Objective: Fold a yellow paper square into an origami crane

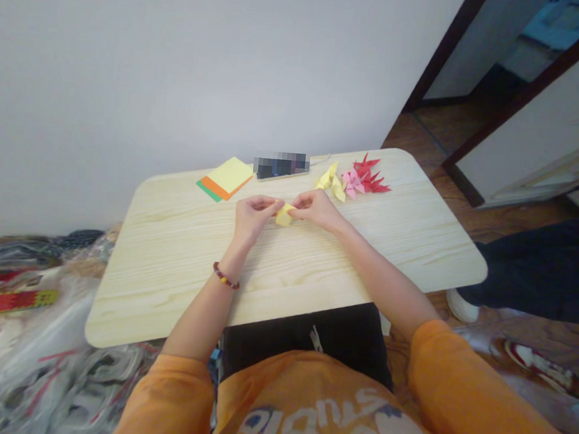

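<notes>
A small folded piece of yellow paper (284, 216) is pinched between both hands over the middle of the table. My left hand (254, 215) has its left edge between thumb and fingers. On the opposite side, my right hand (316, 209) grips it with the fingertips. The exact fold is too small to make out. Behind my right hand lie folded paper flowers: yellow ones (329, 177), a pink one (354, 182) and red ones (371, 178). A stack of square sheets (230, 174), yellow over orange and green, rests beyond my left hand.
A phone (282, 167) lies near the table's back edge, against the wall, with a thin cable beside it. The light wooden table (166, 261) has rounded corners. Plastic-wrapped goods (58, 352) crowd the floor at left. Another person's dark trouser leg (541, 267) is at right.
</notes>
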Motion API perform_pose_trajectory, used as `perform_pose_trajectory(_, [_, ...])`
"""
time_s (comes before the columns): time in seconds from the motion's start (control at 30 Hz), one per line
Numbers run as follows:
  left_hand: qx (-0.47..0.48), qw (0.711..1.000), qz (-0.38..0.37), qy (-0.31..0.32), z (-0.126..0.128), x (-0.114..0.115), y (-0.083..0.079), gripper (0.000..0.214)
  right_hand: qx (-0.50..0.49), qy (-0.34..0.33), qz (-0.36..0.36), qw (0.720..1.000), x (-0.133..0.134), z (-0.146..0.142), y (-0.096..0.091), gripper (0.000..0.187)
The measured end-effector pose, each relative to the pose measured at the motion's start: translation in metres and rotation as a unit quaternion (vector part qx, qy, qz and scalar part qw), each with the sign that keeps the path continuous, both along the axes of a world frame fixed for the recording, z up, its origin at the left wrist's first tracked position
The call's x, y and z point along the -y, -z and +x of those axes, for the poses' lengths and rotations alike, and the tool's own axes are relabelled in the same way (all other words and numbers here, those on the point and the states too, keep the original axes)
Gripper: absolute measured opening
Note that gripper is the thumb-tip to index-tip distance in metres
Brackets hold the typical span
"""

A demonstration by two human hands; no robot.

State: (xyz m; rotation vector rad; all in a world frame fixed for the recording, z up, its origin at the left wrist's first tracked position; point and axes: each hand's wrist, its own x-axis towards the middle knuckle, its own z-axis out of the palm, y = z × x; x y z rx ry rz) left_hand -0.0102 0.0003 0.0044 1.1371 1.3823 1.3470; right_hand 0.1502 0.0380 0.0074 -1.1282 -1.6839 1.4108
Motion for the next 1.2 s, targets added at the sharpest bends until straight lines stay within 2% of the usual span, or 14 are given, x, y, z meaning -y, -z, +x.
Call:
perform_pose_trajectory(0.4, [0.027, 1.0, -0.008, 0.003, -0.001, -0.002, 0.004, 0.027, 0.003, 0.0, -0.003, 1.0, 0.0, 0.0, 0.001, 0.009])
perform_pose_trajectory(0.63, [0.004, 1.0, -0.001, 0.016, 0.0, 0.0, -0.003, 0.037, -0.016, 0.012, -0.02, 1.0, -0.001, -0.001, 0.002, 0.014])
perform_pose_trajectory(0.83, [-0.01, 0.999, -0.007, 0.033, -0.001, -0.002, 0.002, 0.038, -0.043, 0.01, -0.045, 0.998, 0.003, 0.0, -0.007, 0.019])
perform_pose_trajectory(1.0, [-0.082, 0.994, 0.061, 0.048, -0.002, -0.001, 0.001, 0.032, -0.02, -0.027, -0.043, 0.999, 0.005, 0.002, -0.014, 0.021])
perform_pose_trajectory(1.2, [-0.21, 0.966, 0.138, 0.066, -0.004, 0.003, -0.008, 0.019, 0.008, -0.052, -0.01, 0.999, 0.005, 0.004, -0.013, 0.024])
